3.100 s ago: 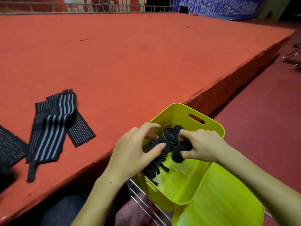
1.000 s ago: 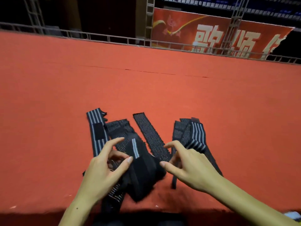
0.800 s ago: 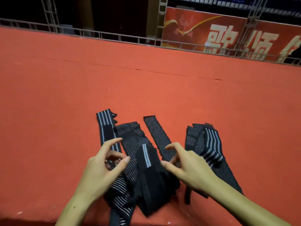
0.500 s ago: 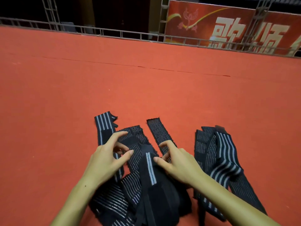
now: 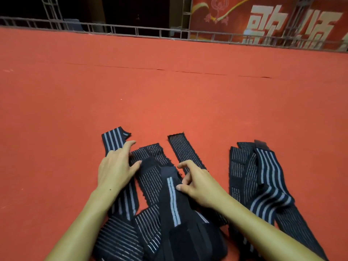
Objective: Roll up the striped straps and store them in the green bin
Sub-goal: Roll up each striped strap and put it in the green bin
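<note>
Several black straps with grey stripes lie in a loose pile (image 5: pixel 150 187) on the red carpeted platform (image 5: pixel 169 102), right in front of me. One strap end (image 5: pixel 113 138) sticks out at the far left of the pile, another (image 5: pixel 180 147) in the middle. My left hand (image 5: pixel 115 168) rests flat on the left straps with its fingers stretched out. With curled fingers and thumb, my right hand (image 5: pixel 197 182) pinches the edge of the top strap (image 5: pixel 172 196), which has a pale double stripe. A second heap of straps (image 5: pixel 261 183) lies to the right, untouched. The green bin is out of view.
The red carpet runs far ahead and to both sides. A metal railing (image 5: pixel 160 32) closes its far edge, with a red banner (image 5: pixel 263 17) with large characters behind it. My forearms cover the pile's near part.
About three seconds ago both hands were in the green bin. The view has since turned to the straps, and both hands have lowered onto the pile, the right closing on the top strap.
</note>
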`<state>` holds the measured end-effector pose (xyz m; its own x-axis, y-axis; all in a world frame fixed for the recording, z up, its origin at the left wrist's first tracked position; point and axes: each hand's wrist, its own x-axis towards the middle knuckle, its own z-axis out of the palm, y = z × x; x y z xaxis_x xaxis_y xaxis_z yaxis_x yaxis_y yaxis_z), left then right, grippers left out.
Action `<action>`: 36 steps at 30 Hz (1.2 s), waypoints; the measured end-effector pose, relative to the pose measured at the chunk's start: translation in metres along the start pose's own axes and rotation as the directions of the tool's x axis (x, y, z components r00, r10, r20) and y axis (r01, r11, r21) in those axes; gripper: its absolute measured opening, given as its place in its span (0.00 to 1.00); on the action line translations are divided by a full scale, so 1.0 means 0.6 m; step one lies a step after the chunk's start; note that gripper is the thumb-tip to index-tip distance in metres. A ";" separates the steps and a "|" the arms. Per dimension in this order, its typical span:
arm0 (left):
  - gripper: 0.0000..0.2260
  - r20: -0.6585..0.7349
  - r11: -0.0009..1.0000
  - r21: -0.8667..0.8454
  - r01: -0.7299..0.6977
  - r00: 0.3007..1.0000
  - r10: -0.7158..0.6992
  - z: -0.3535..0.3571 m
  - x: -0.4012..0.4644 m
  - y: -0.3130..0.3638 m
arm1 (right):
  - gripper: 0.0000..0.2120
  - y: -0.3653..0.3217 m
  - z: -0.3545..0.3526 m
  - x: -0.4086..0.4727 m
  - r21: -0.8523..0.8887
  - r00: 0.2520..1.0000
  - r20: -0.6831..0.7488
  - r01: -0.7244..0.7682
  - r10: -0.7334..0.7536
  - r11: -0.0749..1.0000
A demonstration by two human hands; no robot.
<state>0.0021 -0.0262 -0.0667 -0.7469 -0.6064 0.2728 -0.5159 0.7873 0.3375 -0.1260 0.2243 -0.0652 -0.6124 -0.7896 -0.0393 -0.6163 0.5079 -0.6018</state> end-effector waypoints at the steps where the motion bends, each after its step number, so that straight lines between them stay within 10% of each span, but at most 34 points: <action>1: 0.31 -0.023 0.999 0.047 0.026 0.999 -0.025 0.007 0.009 0.000 | 0.25 -0.001 0.000 -0.004 -0.014 1.000 0.005 0.017 -0.017 1.000; 11: 0.24 0.130 0.926 -0.281 0.250 0.966 -0.222 0.047 0.071 0.026 | 0.25 0.005 -0.010 -0.048 -0.043 0.997 0.061 0.039 -0.036 0.998; 15: 0.24 -0.089 0.929 -0.359 0.085 0.988 -0.125 0.045 0.079 0.036 | 0.27 0.008 -0.014 -0.051 -0.007 0.998 0.066 0.025 -0.024 1.000; 18: 0.24 -0.191 0.934 -0.356 -0.009 0.980 -0.064 0.050 0.096 0.047 | 0.28 0.010 -0.015 -0.050 0.000 0.998 0.068 0.013 -0.013 1.000; 26: 0.33 0.091 0.999 0.036 0.001 0.996 -0.004 0.083 0.114 0.051 | 0.29 0.006 -0.013 -0.044 -0.002 0.997 0.082 -0.015 0.015 1.000; 36: 0.21 0.173 0.988 -0.115 0.102 0.982 -0.082 0.077 0.134 0.038 | 0.31 0.011 -0.013 -0.051 -0.006 0.998 0.063 -0.003 0.003 1.000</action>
<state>-0.0890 -0.0520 -0.0787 -0.7635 -0.6403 0.0846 -0.5380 0.7029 0.4653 -0.1153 0.2544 -0.0616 -0.5821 -0.8080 -0.0913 -0.6172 0.5122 -0.5973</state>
